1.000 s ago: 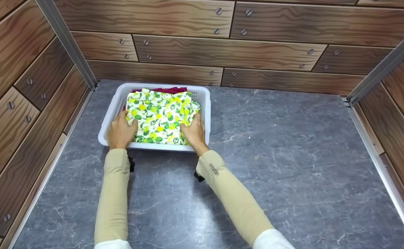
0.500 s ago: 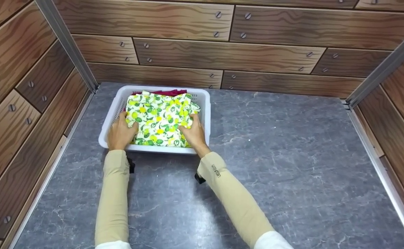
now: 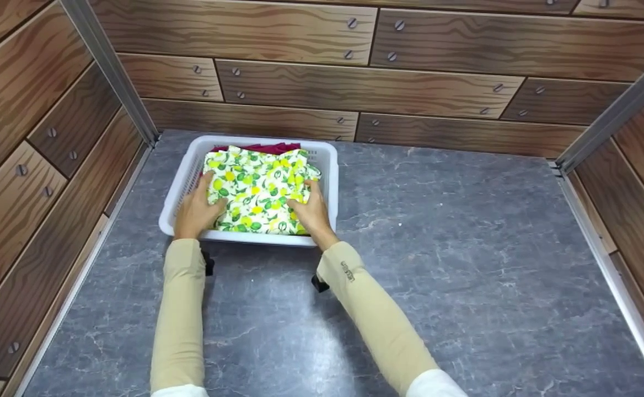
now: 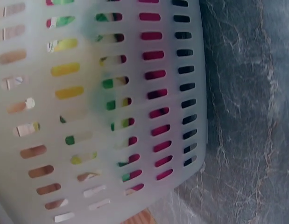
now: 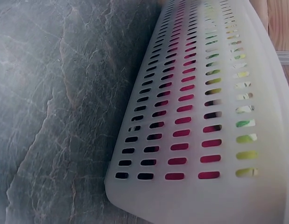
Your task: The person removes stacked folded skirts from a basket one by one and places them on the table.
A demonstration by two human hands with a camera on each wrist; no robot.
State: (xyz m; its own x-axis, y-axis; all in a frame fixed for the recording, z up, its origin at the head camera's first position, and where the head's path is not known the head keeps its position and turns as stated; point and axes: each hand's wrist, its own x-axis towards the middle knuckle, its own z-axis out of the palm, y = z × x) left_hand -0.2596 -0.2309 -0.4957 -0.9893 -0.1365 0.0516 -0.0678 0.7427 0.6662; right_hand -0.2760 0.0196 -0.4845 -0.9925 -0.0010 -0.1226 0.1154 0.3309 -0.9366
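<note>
In the head view, a folded white cloth with a yellow lemon and green leaf print (image 3: 258, 193) lies in a white plastic basket (image 3: 256, 238). My left hand (image 3: 196, 212) grips its left edge, thumb on top, the other fingertips along the side. At the right edge my right hand (image 3: 312, 212) holds it likewise, thumb over the print and fingers down the side. A dark red cloth (image 3: 272, 148) shows under it at the back. Through the slots of the basket wall (image 4: 135, 102) in the left wrist view, red and printed fabric appear, with the red one lower.
The basket stands on a grey marbled tabletop (image 3: 465, 248), near the back left corner. Wood-patterned panels (image 3: 300, 82) rise at the back and both sides, with metal strips (image 3: 115, 71) at the corners. In the right wrist view the slotted basket side (image 5: 191, 116) meets the tabletop.
My left hand has shifted slightly to the right, its fingers and thumb further in over the printed cloth. The right hand and basket stay almost in place.
</note>
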